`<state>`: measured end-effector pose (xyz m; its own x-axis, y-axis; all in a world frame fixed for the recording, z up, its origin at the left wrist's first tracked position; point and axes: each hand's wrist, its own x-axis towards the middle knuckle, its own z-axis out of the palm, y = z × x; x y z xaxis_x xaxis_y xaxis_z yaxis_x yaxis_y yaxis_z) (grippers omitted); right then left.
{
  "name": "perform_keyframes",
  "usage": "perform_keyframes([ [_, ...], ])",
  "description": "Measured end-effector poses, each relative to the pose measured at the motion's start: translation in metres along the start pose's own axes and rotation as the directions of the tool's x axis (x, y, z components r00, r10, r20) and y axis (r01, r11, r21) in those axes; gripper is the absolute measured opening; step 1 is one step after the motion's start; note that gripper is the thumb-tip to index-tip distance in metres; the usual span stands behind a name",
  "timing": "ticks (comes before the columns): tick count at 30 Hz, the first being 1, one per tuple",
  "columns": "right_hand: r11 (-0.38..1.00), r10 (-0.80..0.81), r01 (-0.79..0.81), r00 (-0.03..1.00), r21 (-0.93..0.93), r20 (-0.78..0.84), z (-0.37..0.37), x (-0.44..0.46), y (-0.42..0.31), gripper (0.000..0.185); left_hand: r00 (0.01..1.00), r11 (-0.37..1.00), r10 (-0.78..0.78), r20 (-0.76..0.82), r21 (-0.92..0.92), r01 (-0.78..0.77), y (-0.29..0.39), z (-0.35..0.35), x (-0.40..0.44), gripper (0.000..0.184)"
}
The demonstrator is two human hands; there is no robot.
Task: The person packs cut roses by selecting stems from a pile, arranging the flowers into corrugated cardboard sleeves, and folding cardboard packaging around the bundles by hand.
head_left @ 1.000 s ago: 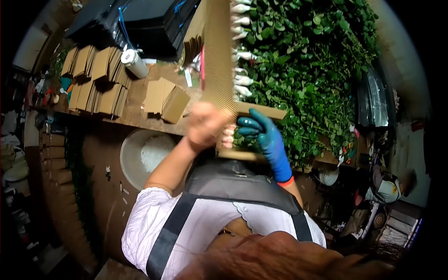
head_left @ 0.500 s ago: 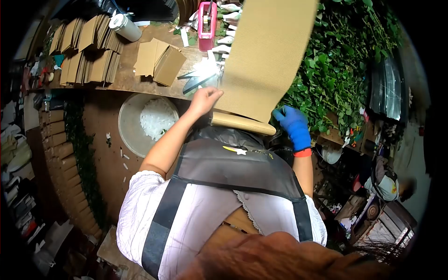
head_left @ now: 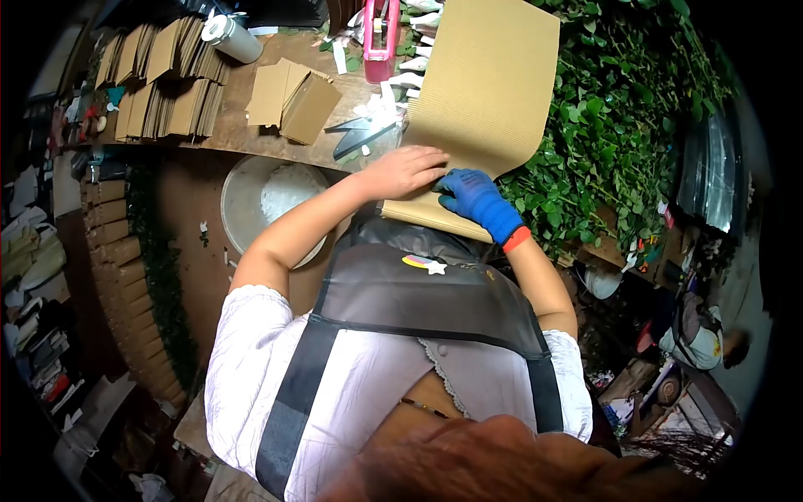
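Observation:
A long sheet of corrugated cardboard [head_left: 489,79] lies over the table's front edge, with its near end curved toward my apron. My bare left hand [head_left: 408,171] rests flat on the sheet's near left part, fingers stretched to the right. Beside it my right hand [head_left: 475,199], in a blue and green glove, lies on the cardboard with its fingers spread a little. The two hands almost touch. White flower heads in netting [head_left: 414,64] stick out along the sheet's left edge. Scissors [head_left: 364,138] lie just left of the sheet.
A pink tape dispenser [head_left: 381,42], a white bottle [head_left: 232,39], cut cardboard pieces [head_left: 293,100] and cardboard stacks [head_left: 167,109] are on the table [head_left: 234,125]. Leafy stems [head_left: 602,125] cover the right side. A bucket [head_left: 242,205] stands below. Another person [head_left: 698,339] is at far right.
The cardboard sheet has come down flatter over the table. Both hands have moved inward onto it, the left from its left edge and the gloved right from its lower right corner.

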<state>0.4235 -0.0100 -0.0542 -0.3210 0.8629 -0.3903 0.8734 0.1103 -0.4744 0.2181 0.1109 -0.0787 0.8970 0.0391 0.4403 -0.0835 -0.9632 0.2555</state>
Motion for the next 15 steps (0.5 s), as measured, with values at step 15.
perform_keyframes([
  [15,0.942,0.235,-0.302,0.904,-0.144,-0.358,-0.071,0.059,-0.039,0.043,0.955,0.972,-0.233,0.183,0.024,0.232,0.004,0.037,-0.013,0.063],
])
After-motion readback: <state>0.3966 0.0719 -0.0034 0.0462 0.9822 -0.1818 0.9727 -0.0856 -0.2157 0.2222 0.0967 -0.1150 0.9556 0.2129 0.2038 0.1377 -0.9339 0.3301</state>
